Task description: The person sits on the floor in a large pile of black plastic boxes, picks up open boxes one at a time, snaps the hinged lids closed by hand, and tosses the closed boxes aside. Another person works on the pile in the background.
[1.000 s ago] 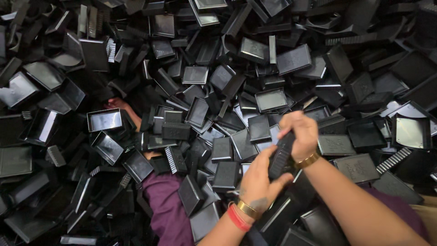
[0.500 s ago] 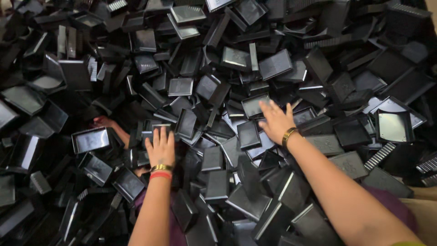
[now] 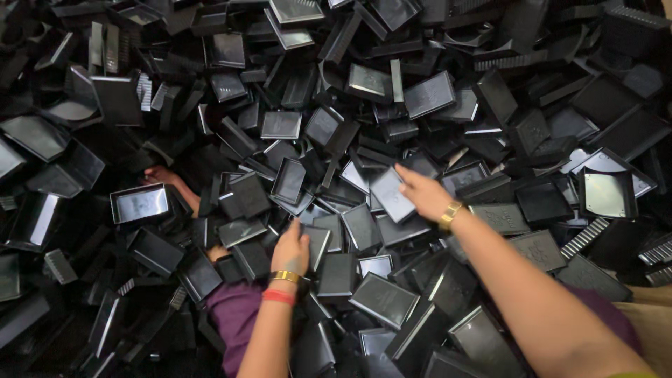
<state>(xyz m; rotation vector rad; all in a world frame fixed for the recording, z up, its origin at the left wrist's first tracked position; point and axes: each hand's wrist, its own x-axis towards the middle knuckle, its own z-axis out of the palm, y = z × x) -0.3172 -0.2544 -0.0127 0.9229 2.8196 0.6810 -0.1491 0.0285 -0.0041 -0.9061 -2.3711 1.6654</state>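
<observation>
Reaching into an unsorted heap of black trays [image 3: 383, 299], both hands lie spread: left [image 3: 291, 249] flat, right [image 3: 424, 192] touching one tray [image 3: 392, 194].

A single head-worn camera looks steeply down from the person's own height, close over a heap of black plastic trays [image 3: 336, 112] that fills the frame edge to edge. Both forearms enter from the bottom edge, the left hand [image 3: 290, 248] and right hand [image 3: 423, 192] reaching away from the lens.
</observation>
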